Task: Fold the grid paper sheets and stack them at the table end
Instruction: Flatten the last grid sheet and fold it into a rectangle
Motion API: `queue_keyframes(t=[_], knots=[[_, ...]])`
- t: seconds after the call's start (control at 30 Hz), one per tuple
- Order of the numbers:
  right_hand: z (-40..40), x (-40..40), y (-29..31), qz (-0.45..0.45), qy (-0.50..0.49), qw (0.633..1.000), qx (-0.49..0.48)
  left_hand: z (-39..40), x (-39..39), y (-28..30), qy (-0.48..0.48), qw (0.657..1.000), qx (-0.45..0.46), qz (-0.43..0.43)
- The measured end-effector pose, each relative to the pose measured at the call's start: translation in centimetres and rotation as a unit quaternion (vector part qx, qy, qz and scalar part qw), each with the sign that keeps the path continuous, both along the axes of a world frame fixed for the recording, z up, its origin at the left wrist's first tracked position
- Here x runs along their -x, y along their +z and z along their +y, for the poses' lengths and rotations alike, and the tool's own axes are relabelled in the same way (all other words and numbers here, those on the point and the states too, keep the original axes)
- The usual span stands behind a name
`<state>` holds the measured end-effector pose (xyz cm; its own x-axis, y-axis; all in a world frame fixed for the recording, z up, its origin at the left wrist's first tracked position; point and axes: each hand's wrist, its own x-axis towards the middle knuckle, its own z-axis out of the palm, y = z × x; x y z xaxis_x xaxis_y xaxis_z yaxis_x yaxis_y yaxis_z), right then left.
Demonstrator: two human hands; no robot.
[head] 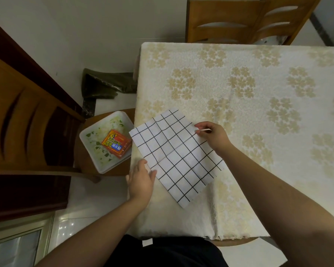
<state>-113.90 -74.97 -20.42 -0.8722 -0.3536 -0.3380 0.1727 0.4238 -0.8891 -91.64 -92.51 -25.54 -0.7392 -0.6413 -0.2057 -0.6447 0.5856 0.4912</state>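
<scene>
One grid paper sheet (176, 155) lies creased but unfolded on the table (258, 78), the right hand (210, 134) pinching its far edge, the left hand (141, 178) resting open-fingered on its near edge; no stack shows yet.

**Everything placed around the cloth-covered table**

The white black-lined grid paper sheet (176, 157) lies on the cream flower-patterned cloth-covered table (258, 105), at its near left corner. The left hand (141, 180) touches the sheet's left edge; the right hand (212, 135) pinches its far right edge. Left of the table, a white square plate (91, 143) holding an orange packet (116, 144) sits on a brown wooden chair (27, 120). Behind the table stands a second wooden chair (239, 22).
</scene>
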Motion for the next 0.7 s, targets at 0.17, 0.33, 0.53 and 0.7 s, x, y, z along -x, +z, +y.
queue_keyframes(t=[0.17,0.33,0.53,0.7], knots=[[0.8,-0.4,-0.7,-0.023,-0.021,1.0,-0.005,1.0,1.5,1.5,0.129,0.975,-0.178,0.041],[1.2,-0.7,-1.2,-0.016,-0.01,1.0,-0.017,1.0,2.9,1.6,0.248,0.922,-0.293,0.046],[1.7,-0.9,-0.9,-0.005,-0.007,1.0,-0.021,-0.2,3.1,1.4,0.257,0.904,-0.337,0.047],[2.6,-1.2,-0.2,-0.014,-0.017,1.0,-0.009,-1.9,2.7,2.6,0.222,0.893,-0.389,0.039]])
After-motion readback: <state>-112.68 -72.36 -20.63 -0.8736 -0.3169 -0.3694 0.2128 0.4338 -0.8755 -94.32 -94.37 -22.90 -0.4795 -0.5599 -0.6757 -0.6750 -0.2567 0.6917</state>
